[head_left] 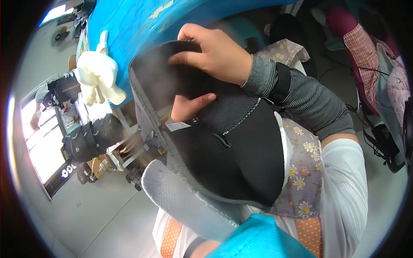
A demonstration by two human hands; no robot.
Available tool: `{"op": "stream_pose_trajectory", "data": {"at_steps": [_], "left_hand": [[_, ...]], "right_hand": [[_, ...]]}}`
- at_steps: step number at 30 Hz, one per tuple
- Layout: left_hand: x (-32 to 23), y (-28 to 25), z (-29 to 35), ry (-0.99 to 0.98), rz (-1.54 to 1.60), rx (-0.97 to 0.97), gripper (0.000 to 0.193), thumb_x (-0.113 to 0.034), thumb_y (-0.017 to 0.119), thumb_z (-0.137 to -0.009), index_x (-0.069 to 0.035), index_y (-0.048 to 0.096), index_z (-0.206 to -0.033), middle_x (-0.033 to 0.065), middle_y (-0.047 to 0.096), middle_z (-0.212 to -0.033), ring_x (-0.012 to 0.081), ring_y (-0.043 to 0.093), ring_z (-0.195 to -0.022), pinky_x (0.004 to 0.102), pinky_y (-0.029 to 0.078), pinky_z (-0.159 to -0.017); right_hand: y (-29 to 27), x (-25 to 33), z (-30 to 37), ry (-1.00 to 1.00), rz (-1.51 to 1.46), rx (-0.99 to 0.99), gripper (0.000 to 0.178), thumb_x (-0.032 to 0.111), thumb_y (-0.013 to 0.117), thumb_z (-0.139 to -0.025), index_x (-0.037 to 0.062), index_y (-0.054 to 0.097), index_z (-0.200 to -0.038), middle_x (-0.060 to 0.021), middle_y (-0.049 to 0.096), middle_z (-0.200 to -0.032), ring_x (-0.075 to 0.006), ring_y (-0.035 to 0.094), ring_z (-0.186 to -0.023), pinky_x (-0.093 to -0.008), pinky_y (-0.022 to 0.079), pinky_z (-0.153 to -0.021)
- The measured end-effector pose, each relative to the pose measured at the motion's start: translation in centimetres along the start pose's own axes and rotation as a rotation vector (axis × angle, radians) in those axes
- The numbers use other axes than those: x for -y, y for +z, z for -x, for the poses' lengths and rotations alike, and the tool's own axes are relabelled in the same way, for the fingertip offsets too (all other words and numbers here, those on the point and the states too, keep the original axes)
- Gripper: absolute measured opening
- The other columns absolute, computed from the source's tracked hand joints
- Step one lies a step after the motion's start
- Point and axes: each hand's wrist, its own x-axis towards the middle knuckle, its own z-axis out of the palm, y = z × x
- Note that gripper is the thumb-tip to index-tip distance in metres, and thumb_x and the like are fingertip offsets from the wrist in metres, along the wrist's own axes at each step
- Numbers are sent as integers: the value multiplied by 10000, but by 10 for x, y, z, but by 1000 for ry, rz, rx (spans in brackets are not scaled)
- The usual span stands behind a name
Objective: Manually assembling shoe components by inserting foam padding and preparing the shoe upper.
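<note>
A black sewn fabric piece (241, 167) with a mesh panel, pale stitching, a small black loop and thick grey edging is held up in front of my body. My right hand (215, 53) grips its upper edge, thumb on the inner face and fingers over the rim. Lower down, my left hand (189, 107) shows mainly its thumb against the inner side; its fingers and forearm are hidden behind the fabric. Beside the left thumb is a small white tag (177, 126). A light grey mesh part (180, 193) hangs from the lower left of the piece.
A blue-covered table (133, 26) lies ahead, with a white moulded form (98, 75) at its left. Below that form is dark equipment (94, 135). Another person in a pink checked sleeve (363, 49) is at the far right. Turquoise material (262, 236) covers the lower edge of view.
</note>
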Motion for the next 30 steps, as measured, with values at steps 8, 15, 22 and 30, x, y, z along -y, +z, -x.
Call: {"op": "stream_pose_trajectory", "data": {"at_steps": [8,15,22,30], "left_hand": [[-3,0,-3,209,-20,37,543,-9,676,-754,57,460,-1248,162,585,-1152,262,584,-1062,371,449,-942],[10,2,-4,115,256,237,748,-97,763,-742,53,362,-1356,157,531,-1262,266,539,-1154,386,442,-970],[14,18,7,-95,215,195,723,-114,798,-720,0,422,-1327,94,562,-1186,194,560,-1065,355,505,-866],[19,11,8,-65,329,202,727,-105,784,-721,11,415,-1336,111,561,-1223,226,551,-1117,344,476,-913]], "right_hand": [[-15,17,14,96,277,188,456,298,760,-737,-10,586,-1024,-203,626,-768,-378,624,-743,-404,488,-658],[-9,0,16,37,202,36,310,292,702,-817,-3,641,-894,-179,596,-665,-339,614,-643,-377,462,-585],[-23,-3,6,270,202,329,344,320,712,-811,1,648,-921,-178,625,-715,-285,650,-699,-360,484,-636],[-31,-3,18,154,89,422,350,284,716,-800,-23,643,-952,-177,670,-842,-296,650,-771,-347,500,-711]]}}
